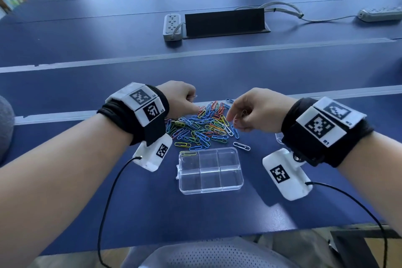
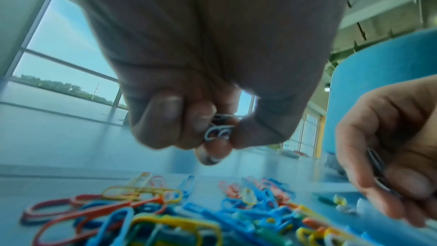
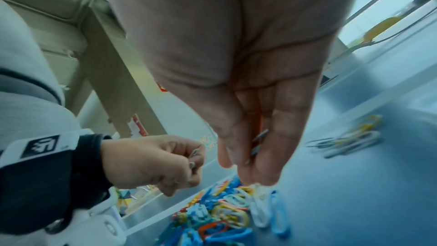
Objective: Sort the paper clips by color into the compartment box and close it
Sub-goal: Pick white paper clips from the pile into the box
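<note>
A heap of coloured paper clips (image 1: 202,126) lies on the blue table just beyond the clear compartment box (image 1: 230,186). The box stands open with a yellow clip (image 1: 188,153) in its far left compartment. My left hand (image 1: 191,102) hovers over the heap's left edge, fingers curled round a few white clips (image 2: 218,130). My right hand (image 1: 235,119) is over the heap's right side. It pinches grey-white clips (image 3: 258,143) between thumb and fingers, fingertips (image 3: 267,177) down at a white clip in the heap (image 3: 258,210).
One white clip (image 1: 241,146) lies alone by the box's far right corner. A few white and yellow clips (image 3: 350,141) lie apart to the right. A clear plastic piece (image 1: 278,137) shows partly behind my right wrist. Power strips (image 1: 171,26) and a cable flap sit further back.
</note>
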A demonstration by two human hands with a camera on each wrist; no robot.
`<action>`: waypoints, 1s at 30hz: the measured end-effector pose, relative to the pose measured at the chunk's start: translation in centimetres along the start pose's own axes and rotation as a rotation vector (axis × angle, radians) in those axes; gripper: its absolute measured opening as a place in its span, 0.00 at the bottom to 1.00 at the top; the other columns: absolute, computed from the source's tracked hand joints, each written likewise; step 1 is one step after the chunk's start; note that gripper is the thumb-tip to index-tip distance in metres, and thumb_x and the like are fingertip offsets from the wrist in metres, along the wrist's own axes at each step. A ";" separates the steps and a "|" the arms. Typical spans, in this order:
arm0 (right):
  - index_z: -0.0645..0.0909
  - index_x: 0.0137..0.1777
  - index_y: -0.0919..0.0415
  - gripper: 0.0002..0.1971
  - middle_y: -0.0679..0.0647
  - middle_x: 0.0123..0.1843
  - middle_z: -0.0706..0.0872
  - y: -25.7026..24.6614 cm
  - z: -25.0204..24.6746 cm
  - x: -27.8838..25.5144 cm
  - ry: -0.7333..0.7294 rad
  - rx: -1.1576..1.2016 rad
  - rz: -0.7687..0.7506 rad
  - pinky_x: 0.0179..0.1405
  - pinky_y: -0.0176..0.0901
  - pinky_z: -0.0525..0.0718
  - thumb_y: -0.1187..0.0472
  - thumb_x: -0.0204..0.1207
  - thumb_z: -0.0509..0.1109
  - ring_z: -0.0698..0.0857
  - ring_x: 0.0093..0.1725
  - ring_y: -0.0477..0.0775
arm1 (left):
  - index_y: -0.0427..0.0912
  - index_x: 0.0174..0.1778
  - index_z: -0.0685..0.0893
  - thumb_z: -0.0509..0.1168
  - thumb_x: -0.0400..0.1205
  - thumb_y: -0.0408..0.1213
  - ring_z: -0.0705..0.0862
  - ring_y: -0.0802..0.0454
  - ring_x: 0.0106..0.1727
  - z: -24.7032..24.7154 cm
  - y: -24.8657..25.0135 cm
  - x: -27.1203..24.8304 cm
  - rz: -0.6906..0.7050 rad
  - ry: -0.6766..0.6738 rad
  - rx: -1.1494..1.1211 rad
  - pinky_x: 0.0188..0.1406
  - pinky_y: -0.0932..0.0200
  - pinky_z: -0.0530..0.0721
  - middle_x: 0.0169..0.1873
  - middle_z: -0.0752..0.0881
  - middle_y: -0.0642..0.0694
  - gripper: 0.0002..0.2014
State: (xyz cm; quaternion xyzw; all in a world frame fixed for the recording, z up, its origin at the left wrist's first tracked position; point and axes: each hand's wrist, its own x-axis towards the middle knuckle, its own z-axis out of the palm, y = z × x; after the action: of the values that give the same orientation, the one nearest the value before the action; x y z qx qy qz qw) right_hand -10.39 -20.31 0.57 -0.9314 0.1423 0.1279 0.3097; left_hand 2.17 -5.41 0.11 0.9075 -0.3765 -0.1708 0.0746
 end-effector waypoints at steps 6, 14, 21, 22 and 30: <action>0.89 0.41 0.46 0.11 0.42 0.27 0.83 -4.4 1.3 -1.6 -0.018 0.042 -0.142 0.40 0.31 0.82 0.65 0.69 0.73 0.79 0.29 0.37 | 0.47 0.35 0.68 0.58 0.77 0.33 0.70 0.50 0.30 -1.2 -0.4 -3.4 0.052 -0.146 -0.112 0.31 0.57 0.70 0.28 0.73 0.50 0.07; 0.79 0.43 0.48 0.12 0.46 0.34 0.79 -7.1 3.9 -2.5 -0.084 -0.003 -0.156 0.25 0.28 0.72 0.65 0.67 0.74 0.77 0.34 0.46 | 0.51 0.36 0.70 0.57 0.80 0.36 0.74 0.52 0.39 -0.3 -0.9 -8.9 0.102 -0.288 -0.069 0.43 0.55 0.74 0.35 0.75 0.53 0.07; 0.75 0.47 0.51 0.15 0.52 0.46 0.84 -7.2 5.0 -2.5 -0.068 -0.006 -0.095 0.44 0.42 0.83 0.61 0.65 0.77 0.82 0.45 0.53 | 0.46 0.43 0.75 0.58 0.81 0.39 0.72 0.60 0.34 0.4 -0.3 -9.3 0.118 -0.204 0.000 0.31 0.63 0.67 0.33 0.73 0.57 0.02; 0.75 0.47 0.51 0.15 0.52 0.47 0.85 -7.1 4.9 -2.6 -0.074 0.014 -0.093 0.40 0.41 0.80 0.61 0.65 0.77 0.81 0.44 0.52 | 0.46 0.43 0.76 0.59 0.80 0.38 0.72 0.60 0.34 0.4 -0.3 -9.3 0.123 -0.191 -0.009 0.31 0.66 0.68 0.32 0.74 0.57 0.02; 0.76 0.42 0.48 0.14 0.56 0.37 0.92 -5.1 3.2 -2.6 -0.044 0.200 -0.049 0.50 0.58 0.88 0.70 0.68 0.69 0.88 0.37 0.55 | 0.54 0.49 0.88 0.64 0.77 0.37 0.77 0.59 0.43 0.8 0.3 -9.4 0.167 -0.115 -0.054 0.47 0.67 0.74 0.41 0.86 0.56 0.11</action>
State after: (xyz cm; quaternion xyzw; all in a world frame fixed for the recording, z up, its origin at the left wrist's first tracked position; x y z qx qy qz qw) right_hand -11.55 -13.98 1.70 -0.8960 0.1250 0.1258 0.4071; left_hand -4.55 1.03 1.85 0.8593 -0.4498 -0.2257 0.0915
